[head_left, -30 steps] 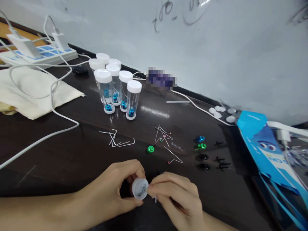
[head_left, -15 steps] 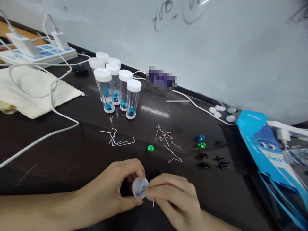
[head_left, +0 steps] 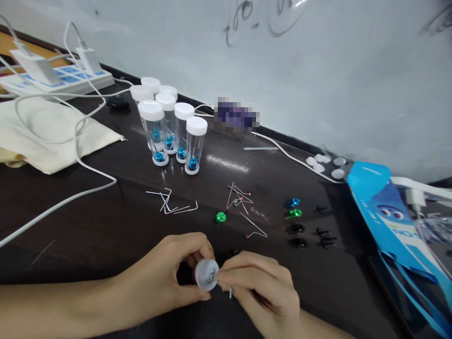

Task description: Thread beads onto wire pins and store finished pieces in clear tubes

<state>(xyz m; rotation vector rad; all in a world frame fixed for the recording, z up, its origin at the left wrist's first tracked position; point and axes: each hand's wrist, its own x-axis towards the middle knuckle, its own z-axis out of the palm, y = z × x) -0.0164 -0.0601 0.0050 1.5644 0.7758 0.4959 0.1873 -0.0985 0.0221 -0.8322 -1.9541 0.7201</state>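
My left hand (head_left: 180, 273) curls thumb and fingers around a small round translucent white container (head_left: 202, 275). Its open mouth faces me, and tiny shiny metal pieces (head_left: 213, 276) show inside, too small to name. My right hand (head_left: 261, 287) is closed in a pinch at the container's right rim. A short length of thin metal rod (head_left: 230, 293) sticks out below its fingertips; the rest is hidden. Beyond the hands lie a green spool-shaped part (head_left: 221, 217), several L-shaped hex keys (head_left: 171, 207) and bent wires with small coloured ends (head_left: 259, 230). A black part (head_left: 233, 252) sits just behind my right hand.
Several capped clear tubes (head_left: 196, 141) with blue parts inside stand at the back left. Right of centre lie blue (head_left: 293, 202), green (head_left: 295, 213) and black parts (head_left: 297, 229). A blue bag (head_left: 374, 197), white discs (head_left: 318, 167), a cloth pouch (head_left: 52, 136) and cables surround them.
My right hand has moved slightly right, and the rod end below its fingers has shifted right and up with it. The container in my left hand has turned a little.
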